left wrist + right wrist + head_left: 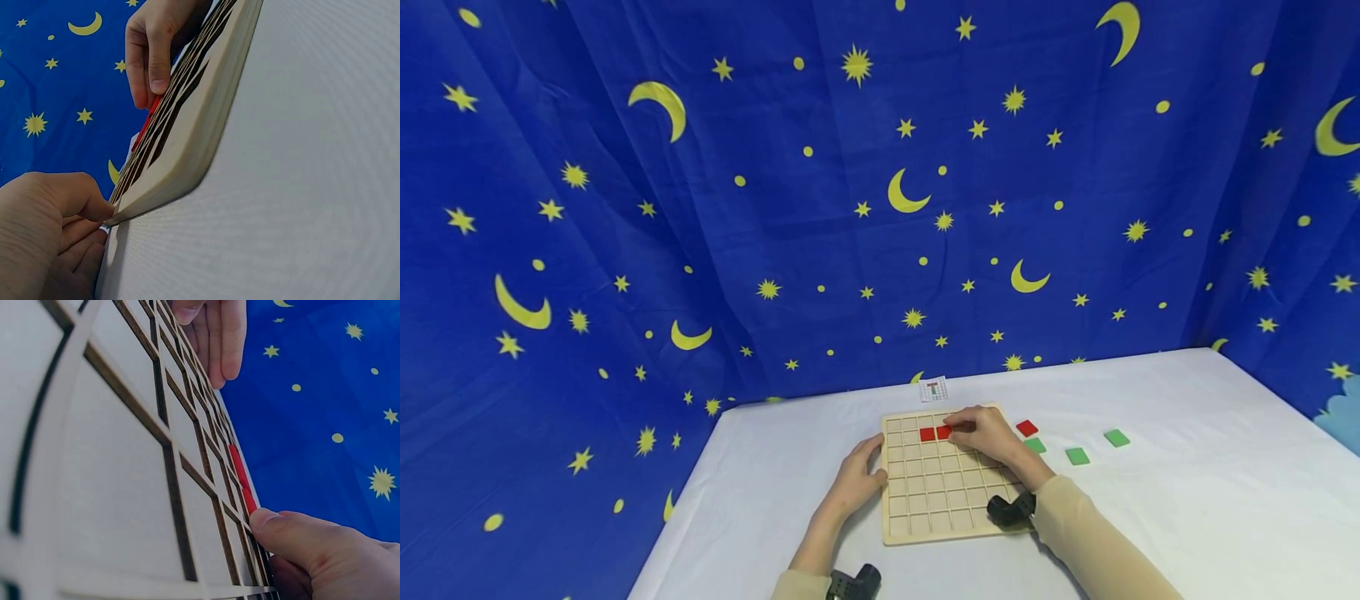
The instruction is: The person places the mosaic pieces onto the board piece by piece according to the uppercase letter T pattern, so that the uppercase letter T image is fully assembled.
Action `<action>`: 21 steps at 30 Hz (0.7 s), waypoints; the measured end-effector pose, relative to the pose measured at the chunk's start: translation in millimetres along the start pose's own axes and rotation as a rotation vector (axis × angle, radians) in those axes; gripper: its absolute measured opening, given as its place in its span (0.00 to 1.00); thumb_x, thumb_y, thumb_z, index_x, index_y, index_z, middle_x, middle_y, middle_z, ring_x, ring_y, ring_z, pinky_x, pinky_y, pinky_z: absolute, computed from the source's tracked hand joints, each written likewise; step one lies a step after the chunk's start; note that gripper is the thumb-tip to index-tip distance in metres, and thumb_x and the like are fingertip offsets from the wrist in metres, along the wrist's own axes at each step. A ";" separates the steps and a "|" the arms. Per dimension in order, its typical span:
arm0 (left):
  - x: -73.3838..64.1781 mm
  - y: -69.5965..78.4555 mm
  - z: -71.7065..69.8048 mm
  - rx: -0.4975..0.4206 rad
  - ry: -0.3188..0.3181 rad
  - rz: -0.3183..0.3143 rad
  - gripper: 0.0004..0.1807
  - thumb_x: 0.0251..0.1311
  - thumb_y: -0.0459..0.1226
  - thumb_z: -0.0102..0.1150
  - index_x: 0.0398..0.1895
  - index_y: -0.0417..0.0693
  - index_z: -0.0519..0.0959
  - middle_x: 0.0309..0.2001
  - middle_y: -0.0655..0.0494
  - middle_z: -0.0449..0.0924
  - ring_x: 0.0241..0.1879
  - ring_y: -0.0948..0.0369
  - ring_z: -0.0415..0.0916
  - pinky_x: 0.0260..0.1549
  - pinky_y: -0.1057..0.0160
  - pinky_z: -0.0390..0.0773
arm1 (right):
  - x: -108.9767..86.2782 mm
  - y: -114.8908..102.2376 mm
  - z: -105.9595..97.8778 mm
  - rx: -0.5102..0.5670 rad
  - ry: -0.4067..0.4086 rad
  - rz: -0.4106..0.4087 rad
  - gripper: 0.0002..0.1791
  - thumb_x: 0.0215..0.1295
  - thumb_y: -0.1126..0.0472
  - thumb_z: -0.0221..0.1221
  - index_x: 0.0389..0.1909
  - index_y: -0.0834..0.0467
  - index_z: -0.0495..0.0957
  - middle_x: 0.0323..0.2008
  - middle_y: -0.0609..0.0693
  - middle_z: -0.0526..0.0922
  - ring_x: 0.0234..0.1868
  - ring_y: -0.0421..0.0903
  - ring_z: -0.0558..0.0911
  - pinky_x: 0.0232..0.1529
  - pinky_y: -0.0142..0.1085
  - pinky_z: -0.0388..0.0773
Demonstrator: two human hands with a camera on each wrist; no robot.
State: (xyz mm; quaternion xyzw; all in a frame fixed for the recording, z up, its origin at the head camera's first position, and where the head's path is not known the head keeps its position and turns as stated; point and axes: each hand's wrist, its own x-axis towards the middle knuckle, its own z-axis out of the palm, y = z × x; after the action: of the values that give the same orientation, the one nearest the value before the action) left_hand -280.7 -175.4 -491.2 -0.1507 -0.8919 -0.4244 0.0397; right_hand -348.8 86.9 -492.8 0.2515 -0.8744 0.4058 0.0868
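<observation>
A wooden grid board lies on the white table, with a red square tile in its second row. Beside that tile is a second red tile, and my right hand pinches it at its right side. The right wrist view shows my right thumb at the tile's edge; the other fingers are mostly hidden. My left hand touches the board's left edge, its fingers stretched along the side and its thumb lower down.
Right of the board lie another red tile and green tiles, one partly behind my right hand. A small printed card with a grid pattern stands behind the board. A blue curtain with moons and stars hangs beyond the table.
</observation>
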 end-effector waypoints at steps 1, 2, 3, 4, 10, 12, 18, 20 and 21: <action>0.0 0.1 -0.1 0.002 0.002 0.007 0.37 0.46 0.27 0.55 0.66 0.31 0.62 0.63 0.36 0.63 0.65 0.42 0.57 0.64 0.45 0.58 | 0.0 0.1 -0.2 -0.006 0.001 0.002 0.13 0.52 0.62 0.67 0.41 0.57 0.85 0.40 0.47 0.85 0.47 0.50 0.80 0.50 0.47 0.77; -0.1 0.2 -0.3 0.001 0.002 0.009 0.37 0.46 0.27 0.55 0.66 0.31 0.62 0.63 0.36 0.63 0.65 0.42 0.57 0.64 0.45 0.58 | 0.0 0.2 -0.3 -0.011 0.001 0.003 0.14 0.52 0.61 0.67 0.42 0.56 0.85 0.41 0.47 0.85 0.47 0.51 0.80 0.50 0.47 0.76; -0.2 0.2 -0.3 0.002 0.002 0.011 0.37 0.46 0.27 0.55 0.66 0.31 0.62 0.63 0.35 0.63 0.65 0.41 0.57 0.64 0.45 0.58 | 0.0 0.3 -0.4 -0.010 0.000 0.007 0.14 0.52 0.61 0.67 0.42 0.56 0.85 0.41 0.47 0.85 0.48 0.51 0.80 0.51 0.48 0.76; -0.3 0.2 -0.3 0.003 0.001 0.010 0.37 0.46 0.27 0.55 0.66 0.31 0.62 0.63 0.35 0.63 0.65 0.41 0.57 0.64 0.45 0.58 | -0.1 0.2 -0.5 -0.008 0.000 0.009 0.14 0.53 0.61 0.67 0.42 0.56 0.85 0.41 0.47 0.85 0.48 0.51 0.80 0.51 0.48 0.76; -0.9 2.3 -1.0 0.001 -0.010 -0.017 0.37 0.47 0.27 0.55 0.66 0.32 0.62 0.64 0.36 0.63 0.65 0.42 0.57 0.64 0.45 0.58 | -1.5 -1.0 -0.7 0.024 0.011 0.032 0.14 0.53 0.60 0.67 0.42 0.57 0.85 0.41 0.48 0.85 0.49 0.53 0.80 0.53 0.50 0.75; -0.8 2.6 -1.2 -0.001 -0.011 -0.023 0.37 0.48 0.27 0.55 0.66 0.32 0.61 0.64 0.36 0.63 0.65 0.42 0.57 0.64 0.45 0.58 | -1.5 -0.2 -0.7 0.035 0.022 0.042 0.14 0.53 0.59 0.67 0.42 0.56 0.85 0.41 0.47 0.85 0.49 0.52 0.80 0.53 0.49 0.75; -0.3 2.7 -1.3 -0.007 -0.011 -0.027 0.37 0.48 0.27 0.54 0.66 0.32 0.61 0.64 0.36 0.63 0.65 0.42 0.57 0.64 0.46 0.58 | 0.9 -1.0 -1.8 0.222 0.038 0.123 0.15 0.55 0.58 0.66 0.44 0.58 0.84 0.41 0.48 0.85 0.44 0.47 0.82 0.48 0.43 0.79; -0.2 2.6 -1.4 -0.006 -0.010 -0.023 0.36 0.48 0.27 0.55 0.66 0.32 0.61 0.64 0.36 0.63 0.65 0.42 0.57 0.64 0.45 0.58 | 2.7 -4.0 -3.8 0.309 0.040 0.149 0.17 0.56 0.59 0.66 0.46 0.61 0.83 0.43 0.50 0.84 0.43 0.46 0.82 0.47 0.40 0.79; -0.2 2.3 -1.3 -0.006 -0.008 -0.020 0.36 0.48 0.27 0.55 0.66 0.32 0.62 0.64 0.36 0.63 0.65 0.42 0.57 0.64 0.45 0.58 | 3.9 -5.7 -5.1 0.344 0.038 0.159 0.17 0.57 0.59 0.65 0.47 0.61 0.82 0.44 0.51 0.84 0.44 0.45 0.82 0.48 0.39 0.79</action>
State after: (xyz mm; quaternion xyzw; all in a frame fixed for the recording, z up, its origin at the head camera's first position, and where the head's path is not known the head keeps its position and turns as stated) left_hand -279.9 -175.1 -488.7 -0.1437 -0.8922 -0.4270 0.0314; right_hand -349.5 86.1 -484.3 0.1849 -0.8074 0.5597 0.0265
